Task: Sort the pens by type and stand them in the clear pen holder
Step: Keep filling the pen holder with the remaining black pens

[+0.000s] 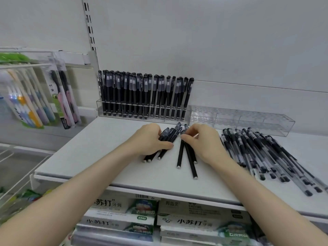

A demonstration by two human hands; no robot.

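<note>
On the white shelf, my left hand grips a bundle of matte black pens lying flat. My right hand pinches the cap ends of three more matte black pens that fan out toward me. Behind them, a clear pen holder holds several upright matte black pens. To its right stands a second clear holder with nothing in it. A pile of clear-barrel black pens lies flat on the shelf at the right.
Toothbrush packs hang on hooks at the left. Toothpaste boxes fill the shelf below. A wire basket sits at the lower left. The shelf's front edge runs just under my forearms.
</note>
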